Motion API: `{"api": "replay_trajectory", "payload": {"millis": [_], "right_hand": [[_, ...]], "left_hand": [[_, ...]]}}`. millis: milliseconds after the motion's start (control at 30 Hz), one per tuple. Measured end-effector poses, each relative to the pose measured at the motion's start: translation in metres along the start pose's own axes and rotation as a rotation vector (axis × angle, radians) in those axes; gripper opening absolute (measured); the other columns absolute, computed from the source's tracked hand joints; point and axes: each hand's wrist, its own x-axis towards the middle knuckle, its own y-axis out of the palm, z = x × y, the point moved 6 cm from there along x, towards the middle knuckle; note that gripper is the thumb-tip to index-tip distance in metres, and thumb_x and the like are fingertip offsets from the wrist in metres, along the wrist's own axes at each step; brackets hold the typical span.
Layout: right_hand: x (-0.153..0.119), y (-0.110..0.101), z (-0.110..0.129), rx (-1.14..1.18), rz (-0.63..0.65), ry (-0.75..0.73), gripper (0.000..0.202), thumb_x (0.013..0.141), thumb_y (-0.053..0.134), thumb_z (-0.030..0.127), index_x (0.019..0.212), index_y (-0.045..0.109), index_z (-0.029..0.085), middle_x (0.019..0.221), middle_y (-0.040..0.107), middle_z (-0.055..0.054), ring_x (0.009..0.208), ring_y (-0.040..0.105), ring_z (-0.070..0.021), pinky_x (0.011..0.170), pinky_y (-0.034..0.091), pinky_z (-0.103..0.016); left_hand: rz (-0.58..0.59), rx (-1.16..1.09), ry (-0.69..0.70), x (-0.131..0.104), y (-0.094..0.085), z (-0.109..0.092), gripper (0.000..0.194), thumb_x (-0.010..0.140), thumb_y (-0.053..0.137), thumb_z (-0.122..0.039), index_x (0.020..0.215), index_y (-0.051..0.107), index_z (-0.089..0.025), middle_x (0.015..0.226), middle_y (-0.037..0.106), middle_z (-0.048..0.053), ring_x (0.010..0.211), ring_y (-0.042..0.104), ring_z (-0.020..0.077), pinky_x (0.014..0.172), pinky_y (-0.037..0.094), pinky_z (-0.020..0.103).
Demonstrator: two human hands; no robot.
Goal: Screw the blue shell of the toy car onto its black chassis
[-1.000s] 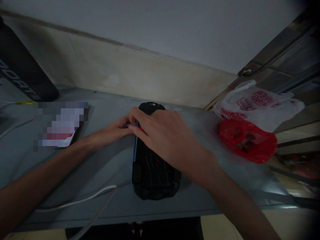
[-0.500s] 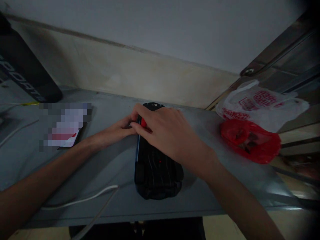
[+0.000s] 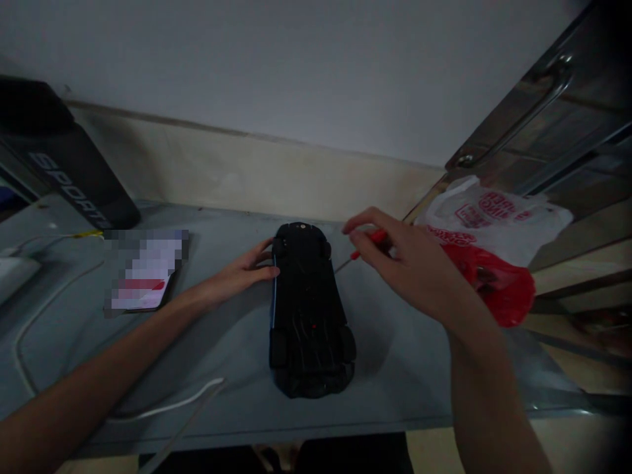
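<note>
A toy car point(image 3: 311, 309) lies upside down on the grey table, its black underside and wheels facing up. My left hand point(image 3: 251, 266) rests against the car's left side near the far end, its fingers apart, with the thumb touching the edge. To the right of the car, my right hand point(image 3: 395, 253) is closed round the red handle of a screwdriver point(image 3: 376, 238). The thin shaft points down and left toward the car's right side.
A phone point(image 3: 145, 270) lies at the left near a black bottle marked SPORT point(image 3: 74, 164). White cables point(image 3: 168, 409) cross the table's left part. A white plastic bag point(image 3: 494, 214) and a red bag point(image 3: 508, 289) sit at the right, by a metal frame.
My right hand has moved right, off the car, with the screwdriver, uncovering the car's far end. My left hand still touches the car's left side. The view has shifted slightly.
</note>
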Motion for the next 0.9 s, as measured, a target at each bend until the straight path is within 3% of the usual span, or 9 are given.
{"api": "replay_trajectory", "payload": {"millis": [67,133,200,233,367,533,733,900], "right_hand": [[-0.016,0.009,-0.036,0.040,0.035,0.108,0.023,0.103,0.048,0.036,0.113,0.065,0.024,0.080,0.075,-0.002,0.072,0.070,-0.0194,0.070,0.047,-0.030],[-0.029,0.031,-0.068,0.053,0.190,0.201,0.023,0.102,0.046,0.033,0.112,0.065,0.024,0.078,0.074,-0.002,0.073,0.070,-0.0202,0.068,0.044,-0.030],[-0.035,0.058,-0.083,0.084,0.385,0.181,0.022,0.102,0.045,0.030,0.109,0.065,0.023,0.078,0.073,-0.002,0.073,0.069,-0.0189,0.069,0.043,-0.030],[-0.035,0.068,-0.088,0.080,0.411,0.179,0.022,0.102,0.045,0.029,0.109,0.065,0.023,0.077,0.072,-0.001,0.071,0.067,-0.0183,0.068,0.042,-0.029],[-0.025,0.095,-0.096,-0.028,0.273,0.199,0.021,0.101,0.045,0.029,0.112,0.062,0.023,0.078,0.069,-0.001,0.071,0.066,-0.0183,0.068,0.040,-0.029],[-0.026,0.116,-0.089,-0.161,0.114,0.186,0.020,0.101,0.047,0.031,0.114,0.061,0.026,0.078,0.071,-0.006,0.068,0.067,-0.0240,0.059,0.035,-0.033],[-0.028,0.121,-0.089,-0.133,0.092,0.212,0.025,0.103,0.044,0.032,0.118,0.062,0.024,0.073,0.068,-0.002,0.064,0.066,-0.0208,0.058,0.035,-0.031],[-0.025,0.119,-0.093,-0.083,0.109,0.224,0.026,0.103,0.043,0.032,0.118,0.062,0.023,0.076,0.069,-0.001,0.068,0.067,-0.0185,0.062,0.038,-0.029]], "left_hand": [[-0.019,-0.011,-0.019,-0.001,-0.002,0.003,0.085,0.090,0.072,-0.042,0.164,0.031,-0.028,0.166,0.044,0.012,0.153,0.039,0.0338,0.124,0.031,0.049],[-0.016,-0.021,-0.029,-0.001,-0.003,0.005,0.086,0.090,0.073,-0.042,0.163,0.032,-0.027,0.166,0.045,0.012,0.153,0.039,0.0345,0.124,0.030,0.050],[-0.034,-0.034,-0.029,0.000,-0.003,0.007,0.084,0.089,0.073,-0.040,0.163,0.034,-0.027,0.165,0.045,0.011,0.152,0.039,0.0355,0.124,0.031,0.051],[-0.054,-0.045,-0.026,0.000,-0.004,0.008,0.083,0.089,0.073,-0.038,0.162,0.036,-0.028,0.164,0.046,0.011,0.152,0.040,0.0359,0.124,0.031,0.051],[-0.077,-0.101,-0.003,0.002,-0.001,0.009,0.078,0.089,0.070,-0.033,0.161,0.039,-0.029,0.160,0.052,0.009,0.150,0.043,0.0344,0.125,0.031,0.050],[-0.074,-0.098,0.028,0.003,-0.002,0.012,0.075,0.088,0.070,-0.032,0.158,0.043,-0.032,0.164,0.047,0.006,0.151,0.041,0.0340,0.126,0.029,0.050],[-0.092,-0.107,-0.013,0.004,-0.005,0.013,0.078,0.088,0.071,-0.038,0.160,0.041,-0.030,0.168,0.042,0.006,0.157,0.030,0.0365,0.129,0.023,0.053],[-0.120,-0.148,-0.057,0.001,-0.001,0.007,0.082,0.087,0.073,-0.037,0.160,0.037,-0.029,0.162,0.048,0.011,0.152,0.040,0.0355,0.127,0.027,0.051]]}}
